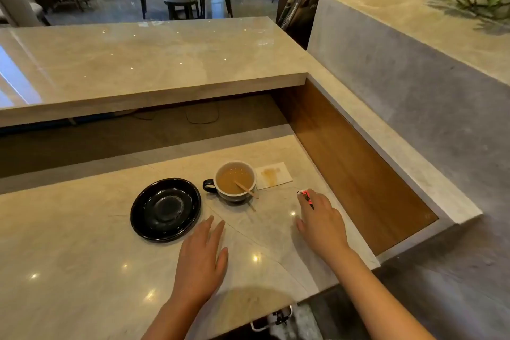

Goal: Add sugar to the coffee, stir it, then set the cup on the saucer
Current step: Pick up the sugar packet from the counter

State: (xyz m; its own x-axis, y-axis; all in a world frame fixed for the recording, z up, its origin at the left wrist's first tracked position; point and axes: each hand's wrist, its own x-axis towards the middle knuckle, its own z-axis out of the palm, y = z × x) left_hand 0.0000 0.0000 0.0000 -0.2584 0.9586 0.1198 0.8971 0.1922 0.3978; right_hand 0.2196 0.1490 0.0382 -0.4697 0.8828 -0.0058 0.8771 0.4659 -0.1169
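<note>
right hand (320, 218) covers the sugar packet (305, 196) beside the cup (234, 182), grip unclear. left hand (202, 254) lies flat, empty, near the saucer (165, 210). stick (246, 189) waits in the coffee.

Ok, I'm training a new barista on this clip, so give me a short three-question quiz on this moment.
1. True or false: the cup stands on the saucer.
2. What rests inside the cup? A) metal spoon B) wooden stirrer C) straw
3. Which hand is on the red sugar packet?

Key:
1. False; the cup stands on the counter, right of the saucer.
2. B
3. The right hand; the left hand lies flat on the counter.
</note>
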